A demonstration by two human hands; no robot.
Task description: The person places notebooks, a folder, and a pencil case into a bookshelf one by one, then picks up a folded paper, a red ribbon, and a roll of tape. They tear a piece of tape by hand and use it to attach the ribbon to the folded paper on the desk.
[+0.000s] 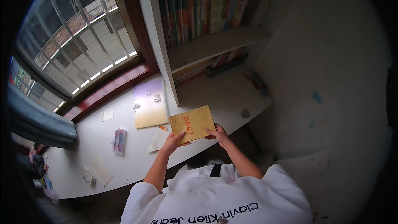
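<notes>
A yellow notebook (193, 123) with red writing on its cover is held closed above the front part of the white desk (124, 168). My left hand (174, 141) grips its lower left corner, thumb on the cover. On the right side, my right hand (218, 134) grips the lower right corner, also with the thumb on top. Behind the notebook lies a purple-to-yellow folder (150, 105) with a snap clasp. Partly hidden under the notebook and my left hand is a sheet of paper (158, 140) with an orange corner.
A clear pencil case (119, 141) with pens lies left of my hands. Further left are a thin beige booklet (101, 172) and a crumpled packet (89, 175). A bookshelf (217, 42) full of books rises at the back. A barred window (80, 37) and blue curtain (43, 124) border the left.
</notes>
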